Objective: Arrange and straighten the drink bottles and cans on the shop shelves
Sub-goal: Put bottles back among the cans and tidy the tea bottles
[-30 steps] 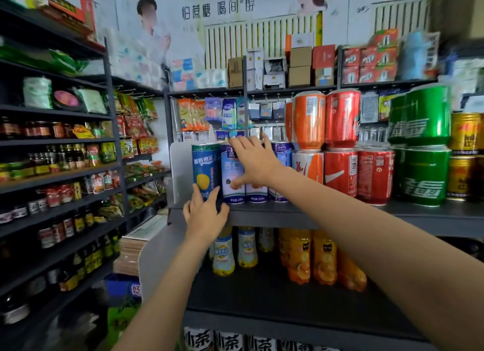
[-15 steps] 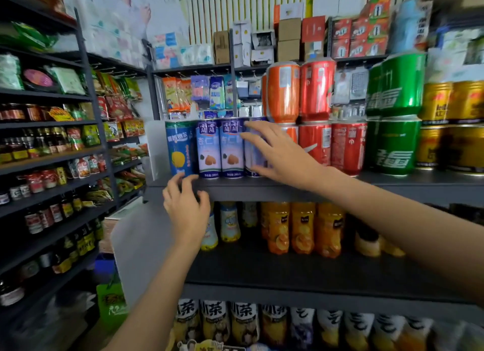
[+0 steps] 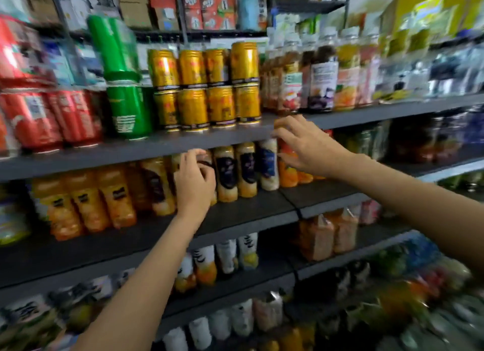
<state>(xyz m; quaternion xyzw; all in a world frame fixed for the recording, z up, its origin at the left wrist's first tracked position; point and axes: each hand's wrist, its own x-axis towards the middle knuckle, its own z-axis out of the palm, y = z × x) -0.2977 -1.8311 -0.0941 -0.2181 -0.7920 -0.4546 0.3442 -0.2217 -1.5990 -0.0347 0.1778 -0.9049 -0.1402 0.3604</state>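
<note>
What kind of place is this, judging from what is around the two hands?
Most likely a small grocery or convenience shop. Dark shelves carry stacked gold cans, green cans and rows of orange juice bottles, with cartons stored on top.

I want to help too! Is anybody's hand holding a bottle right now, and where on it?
Too blurry to tell. The left hand and right hand curl at the juice bottles, near their upper halves.

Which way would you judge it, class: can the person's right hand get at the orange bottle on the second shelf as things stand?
Probably yes. The right hand is already at the orange bottle, which stands at the shelf's open front with nothing before it. Blur hides whether the fingers touch it.
</note>
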